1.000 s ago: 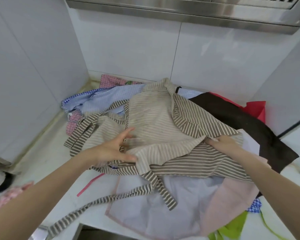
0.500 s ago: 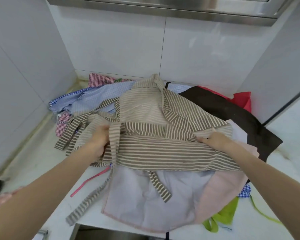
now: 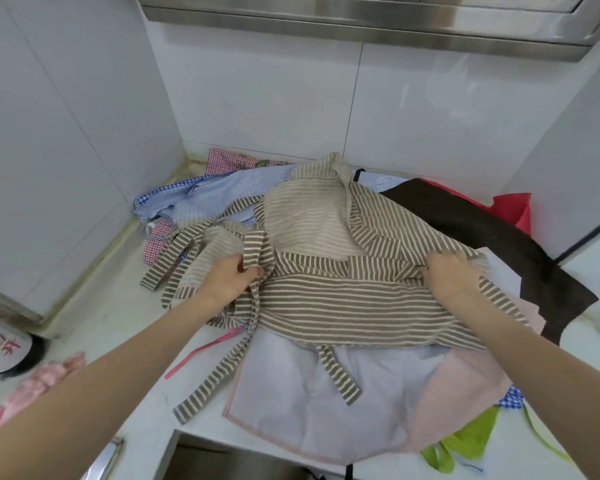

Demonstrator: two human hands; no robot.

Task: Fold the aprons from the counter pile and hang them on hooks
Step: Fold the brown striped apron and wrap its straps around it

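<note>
A brown-and-cream striped apron (image 3: 329, 299) lies on top of the apron pile (image 3: 361, 393) on a white counter (image 3: 111, 327), its folded body running left to right and its neck end pointing toward the back wall. The left hand (image 3: 227, 278) curls around a striped strap at the apron's left edge; the right hand (image 3: 449, 275) pinches the fabric at its right edge. A loose strap trails off the apron's near-left side. A dark brown apron (image 3: 492, 237) lies right of the striped apron.
</note>
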